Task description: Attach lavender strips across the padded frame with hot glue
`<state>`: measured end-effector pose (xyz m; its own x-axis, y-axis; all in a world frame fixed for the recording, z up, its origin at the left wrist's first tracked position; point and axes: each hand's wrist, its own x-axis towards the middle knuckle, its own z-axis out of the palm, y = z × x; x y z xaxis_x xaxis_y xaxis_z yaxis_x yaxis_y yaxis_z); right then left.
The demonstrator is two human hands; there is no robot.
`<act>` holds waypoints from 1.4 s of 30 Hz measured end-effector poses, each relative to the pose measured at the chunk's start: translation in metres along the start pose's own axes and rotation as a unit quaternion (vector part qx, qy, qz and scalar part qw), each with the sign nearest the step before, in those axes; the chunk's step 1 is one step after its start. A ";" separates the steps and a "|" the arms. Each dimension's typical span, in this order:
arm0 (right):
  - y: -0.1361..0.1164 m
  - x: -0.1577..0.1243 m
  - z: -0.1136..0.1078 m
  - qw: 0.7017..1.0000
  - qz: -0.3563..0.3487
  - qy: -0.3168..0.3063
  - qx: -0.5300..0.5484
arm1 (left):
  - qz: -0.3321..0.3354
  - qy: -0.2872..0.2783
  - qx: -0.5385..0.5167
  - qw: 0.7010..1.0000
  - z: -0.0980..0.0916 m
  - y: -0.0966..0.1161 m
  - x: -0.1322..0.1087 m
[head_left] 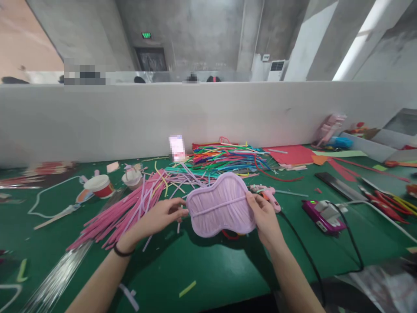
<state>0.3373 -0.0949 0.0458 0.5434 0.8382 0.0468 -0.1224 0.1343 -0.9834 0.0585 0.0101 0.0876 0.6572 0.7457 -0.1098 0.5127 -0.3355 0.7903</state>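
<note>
I hold a lilac, peanut-shaped piece made of fuzzy pipe cleaners [219,204] above the green table [208,269]. My left hand [161,217] pinches its left edge with thumb and fingers. My right hand [264,217] grips its right edge, thumb on top. A ridge runs across the piece's middle. A black band sits on my left wrist. Something red lies on the table just under the piece.
A heap of pink pipe cleaners [124,213] lies at left, mixed coloured ones [221,161] behind. A pink glue gun [269,195], a magenta device with cable [322,215], paper cups [99,186], red sheets [293,154] and silver wires [55,278] surround me. A white partition [130,117] stands behind.
</note>
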 end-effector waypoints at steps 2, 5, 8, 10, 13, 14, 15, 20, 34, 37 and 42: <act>0.011 -0.002 0.001 1.000 0.018 -0.004 -0.008 | -0.019 0.026 -0.067 0.997 0.011 -0.024 0.011; 0.020 -0.005 0.005 0.999 0.019 -0.015 -0.043 | -0.005 0.048 -0.095 0.994 0.023 -0.045 0.022; 0.027 -0.009 0.010 0.998 0.008 -0.010 -0.067 | -0.002 0.085 -0.117 0.989 0.029 -0.048 0.023; 0.031 -0.011 0.012 0.997 0.008 -0.009 -0.076 | -0.012 0.110 -0.132 0.985 0.031 -0.046 0.021; 0.034 -0.013 0.015 0.996 0.014 -0.015 -0.083 | -0.025 0.135 -0.141 0.981 0.034 -0.045 0.019; 0.034 -0.013 0.016 0.996 0.019 -0.018 -0.085 | -0.026 0.142 -0.138 0.980 0.035 -0.045 0.019; 0.033 -0.012 0.016 0.996 0.024 -0.022 -0.086 | -0.026 0.148 -0.135 0.979 0.036 -0.045 0.019; 0.022 -0.003 -0.001 0.994 0.000 -0.032 -0.101 | -0.026 0.166 -0.113 0.979 0.033 -0.048 0.020; 0.012 0.057 -0.075 0.694 0.031 0.115 -0.710 | -0.094 0.150 -0.162 0.971 0.032 -0.066 0.026; 0.027 0.063 -0.070 0.700 0.018 0.131 -0.702 | -0.079 0.142 -0.084 0.983 0.031 -0.068 0.023; 0.018 0.061 -0.075 0.725 0.034 0.167 -0.667 | -0.061 0.151 0.001 0.987 0.031 -0.063 0.019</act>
<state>0.4302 -0.0806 0.0176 0.7718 0.6145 0.1636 0.6332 -0.7189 -0.2868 0.0558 0.0275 0.0165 0.3967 0.9177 -0.0194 0.5789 -0.2338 0.7811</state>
